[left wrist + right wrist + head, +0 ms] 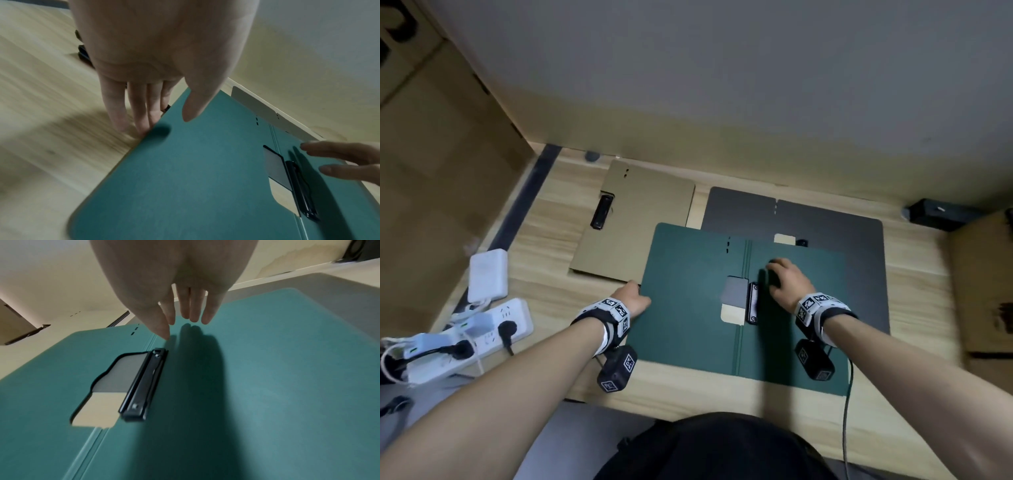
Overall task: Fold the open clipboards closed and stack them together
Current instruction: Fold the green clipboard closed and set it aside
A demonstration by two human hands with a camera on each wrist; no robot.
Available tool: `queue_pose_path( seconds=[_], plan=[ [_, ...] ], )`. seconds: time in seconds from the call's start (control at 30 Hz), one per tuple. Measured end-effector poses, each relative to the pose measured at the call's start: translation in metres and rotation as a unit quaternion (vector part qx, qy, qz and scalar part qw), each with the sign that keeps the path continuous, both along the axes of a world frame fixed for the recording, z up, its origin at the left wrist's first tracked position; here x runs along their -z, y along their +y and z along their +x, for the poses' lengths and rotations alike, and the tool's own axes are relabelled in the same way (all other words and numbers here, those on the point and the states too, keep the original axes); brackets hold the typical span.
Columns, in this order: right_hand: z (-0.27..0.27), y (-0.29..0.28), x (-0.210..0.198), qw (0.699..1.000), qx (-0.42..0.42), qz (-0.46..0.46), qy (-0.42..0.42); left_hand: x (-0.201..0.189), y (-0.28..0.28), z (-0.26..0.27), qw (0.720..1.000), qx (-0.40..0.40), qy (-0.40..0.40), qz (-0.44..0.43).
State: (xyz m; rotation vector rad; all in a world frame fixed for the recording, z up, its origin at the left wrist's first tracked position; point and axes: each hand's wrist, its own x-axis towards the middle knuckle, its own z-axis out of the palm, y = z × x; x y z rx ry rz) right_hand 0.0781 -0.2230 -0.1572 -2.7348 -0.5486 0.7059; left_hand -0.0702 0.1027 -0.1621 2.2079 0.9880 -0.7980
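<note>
A green clipboard [688, 308] lies open and flat on the wooden desk [544, 260], with its black clip [752, 303] beside the centre fold. My left hand [631, 298] is at its left edge: the fingertips [144, 129] touch the desk at the edge and the thumb hovers above the cover [185, 186]. My right hand [779, 277] spreads straight fingers [195, 316] over the right half [277, 386], just past the clip [144, 384]. A dark grey clipboard [825, 219] lies open behind, partly under the green one. A tan clipboard [640, 219] lies folded closed at the back left.
A white power strip [482, 325] with plugs and a white adapter [488, 275] sit at the desk's left edge. Cardboard boxes stand at the left [441, 154] and right [983, 281]. A black object [935, 214] rests at the back right, by the wall.
</note>
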Motion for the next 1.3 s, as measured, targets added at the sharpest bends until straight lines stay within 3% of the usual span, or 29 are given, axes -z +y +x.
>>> queue_pose_path(
  seconds=[0.37,0.53,0.83,0.97,1.1,1.17,1.3],
  plan=[
    [-0.098,-0.027,0.008,0.989,-0.012,-0.102,0.109,0.015,-0.008,-0.020,0.998,-0.008,-0.053,-0.031],
    [-0.107,-0.013,0.013,0.975,-0.051,-0.169,0.132,0.017,-0.017,-0.032,0.996,-0.005,-0.062,-0.059],
    [-0.093,-0.021,0.009,0.970,-0.070,-0.159,0.168,-0.050,-0.019,-0.015,0.994,0.068,-0.067,0.055],
    [-0.092,-0.030,0.000,0.981,-0.060,-0.092,0.159,-0.092,-0.042,0.007,0.993,0.083,-0.083,-0.024],
    [-0.073,-0.050,-0.016,0.990,0.022,0.080,0.115,-0.129,-0.086,0.025,0.981,0.112,-0.125,-0.101],
    [-0.060,-0.064,-0.027,0.975,0.077,0.175,0.110,-0.138,-0.113,0.032,0.972,0.113,-0.155,-0.138],
    [-0.042,-0.090,-0.062,0.919,0.178,0.325,0.131,-0.141,-0.171,0.043,0.965,0.103,-0.188,-0.154]
  ],
)
